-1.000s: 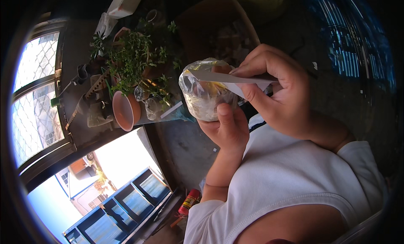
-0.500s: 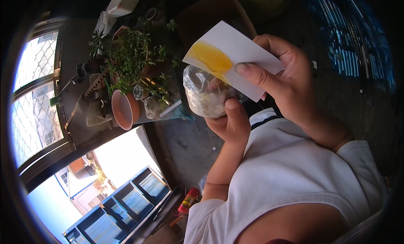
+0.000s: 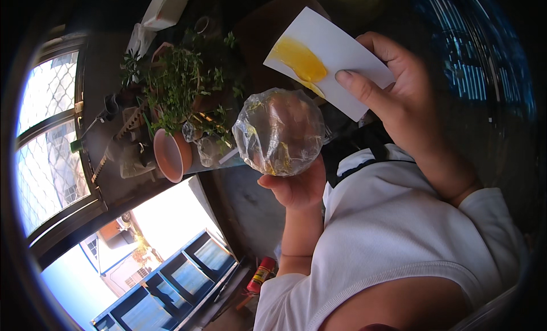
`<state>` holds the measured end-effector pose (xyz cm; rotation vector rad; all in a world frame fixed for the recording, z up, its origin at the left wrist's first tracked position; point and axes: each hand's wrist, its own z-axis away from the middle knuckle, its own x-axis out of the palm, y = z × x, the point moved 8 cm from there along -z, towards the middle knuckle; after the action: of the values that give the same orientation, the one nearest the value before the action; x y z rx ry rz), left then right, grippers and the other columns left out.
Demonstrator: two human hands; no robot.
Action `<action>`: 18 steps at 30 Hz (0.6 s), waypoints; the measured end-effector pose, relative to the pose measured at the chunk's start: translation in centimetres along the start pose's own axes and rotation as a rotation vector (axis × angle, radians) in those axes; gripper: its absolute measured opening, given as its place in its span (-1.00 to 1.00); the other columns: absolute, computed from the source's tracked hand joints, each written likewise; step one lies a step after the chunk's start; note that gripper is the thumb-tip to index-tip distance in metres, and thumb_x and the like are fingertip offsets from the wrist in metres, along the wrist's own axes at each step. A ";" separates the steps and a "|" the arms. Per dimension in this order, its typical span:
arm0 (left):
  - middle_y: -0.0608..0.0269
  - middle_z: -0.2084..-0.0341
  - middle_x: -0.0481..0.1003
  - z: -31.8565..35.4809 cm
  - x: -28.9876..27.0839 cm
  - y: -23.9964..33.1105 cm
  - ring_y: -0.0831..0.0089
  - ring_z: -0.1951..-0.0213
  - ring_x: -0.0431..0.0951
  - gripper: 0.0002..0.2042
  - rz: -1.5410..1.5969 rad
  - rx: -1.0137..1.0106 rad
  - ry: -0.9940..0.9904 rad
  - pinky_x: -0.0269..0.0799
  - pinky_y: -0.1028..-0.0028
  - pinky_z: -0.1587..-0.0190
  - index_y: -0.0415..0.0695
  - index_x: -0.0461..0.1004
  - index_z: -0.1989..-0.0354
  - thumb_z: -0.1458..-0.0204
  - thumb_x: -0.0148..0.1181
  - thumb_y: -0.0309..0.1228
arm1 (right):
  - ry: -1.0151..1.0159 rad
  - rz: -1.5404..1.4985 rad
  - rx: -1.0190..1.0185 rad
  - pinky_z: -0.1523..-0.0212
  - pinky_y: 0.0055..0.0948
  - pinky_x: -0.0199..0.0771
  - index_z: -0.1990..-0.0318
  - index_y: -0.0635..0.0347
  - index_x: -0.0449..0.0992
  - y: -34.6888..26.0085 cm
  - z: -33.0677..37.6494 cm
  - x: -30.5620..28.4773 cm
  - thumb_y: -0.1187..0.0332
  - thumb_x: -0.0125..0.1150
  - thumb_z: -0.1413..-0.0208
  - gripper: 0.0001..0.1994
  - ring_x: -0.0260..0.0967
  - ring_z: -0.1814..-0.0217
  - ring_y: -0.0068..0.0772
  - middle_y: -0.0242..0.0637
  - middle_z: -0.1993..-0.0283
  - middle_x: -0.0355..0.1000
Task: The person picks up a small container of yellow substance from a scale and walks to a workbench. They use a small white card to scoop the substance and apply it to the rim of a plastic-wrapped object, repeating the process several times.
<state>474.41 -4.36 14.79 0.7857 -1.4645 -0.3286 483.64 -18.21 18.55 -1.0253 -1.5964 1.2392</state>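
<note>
My left hand [image 3: 302, 185] cradles a round bowl-like thing wrapped in clear plastic [image 3: 279, 132], fingers behind it and thumb at its lower edge. Its wide round face points toward me, with wrinkled film and a few yellow smears near the bottom and left. Darker, skin-toned shapes show dimly through the film. In my right hand [image 3: 393, 86] a white rectangular card [image 3: 347, 57] is pinched, thumb on top and fingers beneath. A thick yellow paste [image 3: 302, 60] coats the card's far left part. The card is up and to the right of the wrapped thing, apart from it.
Leafy green potted plants [image 3: 182, 80] crowd the left side, with a terracotta-coloured pot [image 3: 172, 155] below them. A mesh-covered window [image 3: 51, 143] lies farther left. A red bottle [image 3: 261, 274] stands low near my left elbow, and shiny blue plastic [image 3: 473, 51] is at the upper right.
The wrapped thing has turned from its side to show its round face and moved slightly down. My right hand has lifted the yellow-smeared card up and away from it.
</note>
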 end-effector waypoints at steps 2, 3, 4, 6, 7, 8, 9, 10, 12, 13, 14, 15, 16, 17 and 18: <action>0.17 -0.33 -0.13 0.2 -0.2 -0.2 0.23 -0.35 -0.17 -0.11 0.018 -0.015 -0.012 -0.32 0.21 -0.37 -0.13 -0.18 -0.33 0.04 0.11 0.10 | -0.025 -0.023 0.020 0.26 -0.63 0.39 0.19 0.24 0.41 -0.1 0.0 0.4 0.35 0.18 -0.05 -0.79 0.38 0.27 -0.65 -0.35 0.31 0.44; 0.17 -0.33 -0.14 0.2 -0.2 0.0 0.22 -0.35 -0.17 -0.11 -0.019 0.008 0.007 -0.31 0.21 -0.37 -0.12 -0.19 -0.33 0.04 0.11 0.10 | -0.005 -0.018 0.006 0.27 -0.64 0.38 0.21 0.24 0.40 -0.2 0.1 0.5 0.37 0.17 -0.06 -0.81 0.36 0.29 -0.67 -0.37 0.33 0.43; 0.17 -0.34 -0.15 0.3 -0.2 0.2 0.22 -0.35 -0.17 -0.11 -0.056 0.031 0.026 -0.30 0.21 -0.37 -0.12 -0.19 -0.33 0.04 0.11 0.10 | -0.012 -0.023 0.008 0.28 -0.64 0.38 0.22 0.24 0.40 -0.2 0.0 0.6 0.37 0.17 -0.06 -0.81 0.36 0.29 -0.67 -0.37 0.33 0.43; 0.16 -0.34 -0.16 0.3 -0.1 0.2 0.21 -0.35 -0.16 -0.11 -0.074 0.038 0.008 -0.29 0.21 -0.36 -0.12 -0.21 -0.34 0.03 0.10 0.10 | -0.026 -0.032 0.012 0.29 -0.65 0.37 0.22 0.25 0.40 -0.2 -0.1 0.7 0.36 0.17 -0.06 -0.81 0.36 0.30 -0.68 -0.37 0.33 0.43; 0.15 -0.34 -0.16 0.4 -0.2 0.1 0.21 -0.35 -0.16 -0.11 -0.055 0.021 -0.029 -0.28 0.21 -0.36 -0.12 -0.21 -0.34 0.02 0.10 0.10 | -0.031 -0.028 0.015 0.30 -0.65 0.37 0.23 0.25 0.40 -0.2 -0.1 0.8 0.36 0.17 -0.06 -0.82 0.35 0.31 -0.68 -0.37 0.34 0.42; 0.15 -0.34 -0.16 0.5 -0.1 0.0 0.20 -0.35 -0.16 -0.11 -0.037 0.004 -0.066 -0.27 0.21 -0.36 -0.12 -0.21 -0.34 0.02 0.09 0.09 | -0.036 -0.025 0.017 0.30 -0.65 0.37 0.23 0.25 0.40 -0.4 -0.1 0.8 0.36 0.17 -0.06 -0.82 0.35 0.31 -0.68 -0.37 0.34 0.42; 0.12 -0.33 -0.13 0.5 -0.4 0.1 0.17 -0.34 -0.13 -0.11 -0.066 0.002 -0.015 -0.22 0.17 -0.35 -0.10 -0.19 -0.33 0.04 0.13 0.09 | -0.041 -0.022 0.020 0.31 -0.66 0.36 0.24 0.25 0.40 -0.5 -0.2 0.8 0.36 0.18 -0.06 -0.82 0.34 0.32 -0.69 -0.38 0.35 0.42; 0.09 -0.32 -0.10 0.6 -0.6 0.1 0.14 -0.33 -0.10 -0.10 -0.094 -0.001 0.037 -0.16 0.12 -0.33 -0.07 -0.17 -0.33 0.07 0.17 0.09 | -0.047 -0.025 0.028 0.32 -0.66 0.36 0.24 0.25 0.40 -0.5 -0.1 0.9 0.36 0.17 -0.06 -0.82 0.34 0.32 -0.69 -0.38 0.35 0.42; 0.06 -0.31 -0.08 0.7 -0.9 0.1 0.11 -0.32 -0.07 -0.10 -0.115 -0.003 0.086 -0.11 0.07 -0.31 -0.05 -0.14 -0.33 0.10 0.21 0.07 | -0.059 -0.030 0.044 0.33 -0.67 0.35 0.25 0.25 0.40 -0.5 0.0 1.0 0.36 0.17 -0.06 -0.83 0.33 0.33 -0.70 -0.38 0.35 0.41; 0.05 -0.31 -0.08 0.7 -0.9 0.0 0.11 -0.32 -0.07 -0.09 -0.109 -0.003 0.083 -0.11 0.07 -0.31 -0.06 -0.14 -0.33 0.11 0.23 0.06 | -0.058 -0.026 0.038 0.33 -0.67 0.34 0.26 0.25 0.40 -0.6 0.0 1.0 0.37 0.17 -0.07 -0.83 0.33 0.33 -0.70 -0.39 0.36 0.41; 0.05 -0.31 -0.08 0.6 -0.9 0.0 0.11 -0.32 -0.07 -0.09 -0.102 -0.002 0.080 -0.11 0.06 -0.31 -0.07 -0.13 -0.32 0.11 0.24 0.05 | -0.058 -0.022 0.031 0.33 -0.67 0.34 0.27 0.25 0.40 -0.6 0.0 1.1 0.37 0.17 -0.07 -0.84 0.33 0.33 -0.71 -0.39 0.36 0.40; 0.04 -0.31 -0.08 0.6 -0.8 0.0 0.10 -0.32 -0.07 -0.08 -0.096 -0.003 0.072 -0.11 0.06 -0.31 -0.08 -0.13 -0.32 0.12 0.26 0.03 | -0.057 -0.017 0.025 0.34 -0.68 0.34 0.28 0.25 0.39 -0.7 0.0 1.1 0.37 0.16 -0.07 -0.85 0.32 0.34 -0.71 -0.40 0.37 0.40; 0.04 -0.31 -0.09 0.6 -0.7 0.0 0.10 -0.32 -0.07 -0.08 -0.092 -0.002 0.066 -0.11 0.06 -0.31 -0.08 -0.13 -0.32 0.13 0.28 0.01 | -0.060 -0.013 0.026 0.34 -0.68 0.33 0.28 0.25 0.39 -0.7 0.1 1.1 0.38 0.16 -0.07 -0.85 0.32 0.34 -0.71 -0.41 0.37 0.39; 0.03 -0.31 -0.09 0.5 -0.6 0.0 0.09 -0.32 -0.07 -0.07 -0.087 -0.002 0.061 -0.12 0.05 -0.31 -0.09 -0.13 -0.32 0.14 0.29 0.00 | -0.062 -0.008 0.027 0.34 -0.68 0.33 0.28 0.25 0.39 -0.7 0.1 1.2 0.38 0.16 -0.07 -0.86 0.31 0.34 -0.72 -0.41 0.37 0.39; 0.07 -0.31 -0.08 0.5 -0.5 0.0 0.13 -0.33 -0.08 -0.10 -0.127 0.008 0.031 -0.14 0.10 -0.32 -0.10 -0.12 -0.32 0.11 0.24 0.03 | -0.065 -0.004 0.029 0.34 -0.69 0.32 0.29 0.25 0.39 -0.8 0.1 1.2 0.38 0.16 -0.08 -0.86 0.31 0.34 -0.72 -0.42 0.38 0.38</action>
<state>473.83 -4.13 14.36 0.8887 -1.3910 -0.4052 483.13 -17.25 19.43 -0.9727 -1.6245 1.3011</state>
